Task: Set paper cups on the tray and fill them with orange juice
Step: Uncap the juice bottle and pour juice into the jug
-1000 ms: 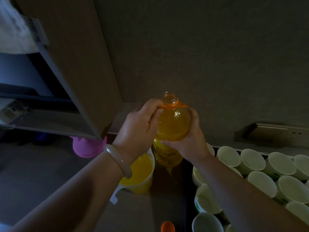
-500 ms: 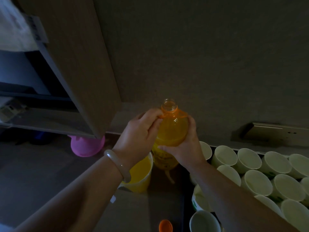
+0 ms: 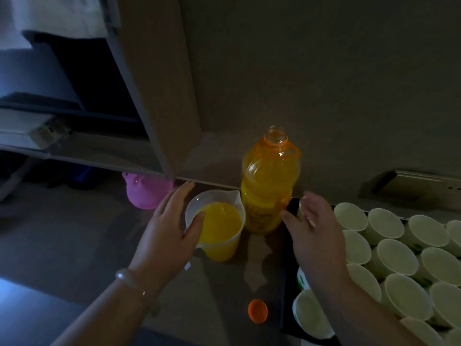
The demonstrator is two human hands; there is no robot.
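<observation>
The jug [image 3: 224, 248] stands just left of the bottle [image 3: 270, 191], with paper cups [image 3: 385, 222] on the tray [image 3: 287, 303] rightward.

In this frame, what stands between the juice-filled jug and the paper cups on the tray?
The uncapped orange juice bottle stands upright there, right beside the jug; the right hand hovers between bottle and paper cups. The head view shows it.

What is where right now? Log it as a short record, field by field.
bottle: juice bottle, upright on counter, cap off
jug: measuring jug left of bottle, partly filled with juice
cap: orange cap lying on counter
cups: paper cups crowded on tray, visible ones empty
left hand: left hand beside jug, fingers straight, thumb at its rim
right hand: right hand spread by bottle's base, contact unclear
other: pink plastic item beyond left hand
</observation>
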